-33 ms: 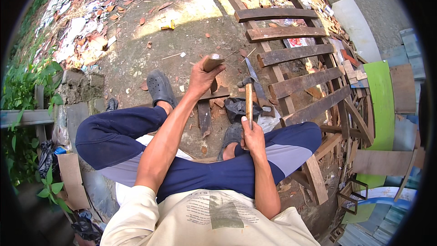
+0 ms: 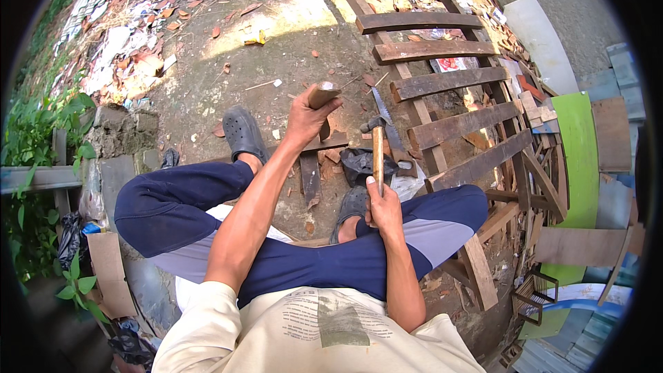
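My left hand (image 2: pixel 304 119) is closed around a short wooden piece (image 2: pixel 324 94), whose cut end points up above the fingers. Its lower end comes down by a dark wooden board (image 2: pixel 330 141) on the ground; whether they touch is hard to tell. My right hand (image 2: pixel 385 208) grips a hammer (image 2: pixel 378 155) low on its wooden handle, the dark metal head pointing away from me. Just beyond the hammer head lies a handsaw (image 2: pixel 387 116). A black plastic bag (image 2: pixel 356 164) sits on the ground between my feet, beside another short board (image 2: pixel 311 183).
To the right stretches a long wooden frame with several slats (image 2: pixel 456 84). Past it lean a green panel (image 2: pixel 579 155) and assorted sheets. A broken concrete block (image 2: pixel 123 128) and green plants (image 2: pixel 41 124) stand at left. Dry leaves and litter (image 2: pixel 131 55) cover the far-left ground.
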{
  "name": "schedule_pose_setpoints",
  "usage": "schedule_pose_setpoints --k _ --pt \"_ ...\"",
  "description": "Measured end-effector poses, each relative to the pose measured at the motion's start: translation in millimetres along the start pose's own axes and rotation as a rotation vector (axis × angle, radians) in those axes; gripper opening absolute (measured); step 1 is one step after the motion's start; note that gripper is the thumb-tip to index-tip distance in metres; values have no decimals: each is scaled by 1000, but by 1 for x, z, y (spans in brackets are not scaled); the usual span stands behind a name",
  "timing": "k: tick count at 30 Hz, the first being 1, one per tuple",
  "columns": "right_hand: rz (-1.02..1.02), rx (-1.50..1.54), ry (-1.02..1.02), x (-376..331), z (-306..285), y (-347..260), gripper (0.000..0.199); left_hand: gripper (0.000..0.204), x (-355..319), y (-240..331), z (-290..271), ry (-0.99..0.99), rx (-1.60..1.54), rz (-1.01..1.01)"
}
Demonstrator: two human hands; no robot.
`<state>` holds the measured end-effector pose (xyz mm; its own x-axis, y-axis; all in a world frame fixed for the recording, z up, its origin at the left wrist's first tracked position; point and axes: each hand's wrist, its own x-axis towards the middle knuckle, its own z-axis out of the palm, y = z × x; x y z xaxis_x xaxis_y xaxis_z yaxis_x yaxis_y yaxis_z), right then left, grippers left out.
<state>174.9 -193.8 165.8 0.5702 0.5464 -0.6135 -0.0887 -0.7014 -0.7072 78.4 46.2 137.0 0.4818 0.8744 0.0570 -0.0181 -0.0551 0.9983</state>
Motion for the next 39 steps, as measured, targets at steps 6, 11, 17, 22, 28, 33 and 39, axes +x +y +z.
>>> schedule_pose_setpoints --k 6,11,17,22,28,33,39 --pt "-36 -10 17 -2 0 -1 47 23 -1 -2 0 -30 44 -12" --pt "-65 16 5 4 1 -7 46 22 8 -2 -1 -38 40 2" --pt "-53 -14 12 5 2 -6 48 26 5 1 2 -14 22 35" --pt "-91 -63 40 11 2 3 53 26 5 2 2 -28 23 14" --pt "-63 -39 11 7 2 -2 49 26 5 1 2 -36 30 18" --pt "-41 -20 -3 3 1 -8 50 26 5 -1 1 -52 4 9" --pt "-36 -13 -9 3 0 -9 49 25 4 3 2 -63 17 -15"
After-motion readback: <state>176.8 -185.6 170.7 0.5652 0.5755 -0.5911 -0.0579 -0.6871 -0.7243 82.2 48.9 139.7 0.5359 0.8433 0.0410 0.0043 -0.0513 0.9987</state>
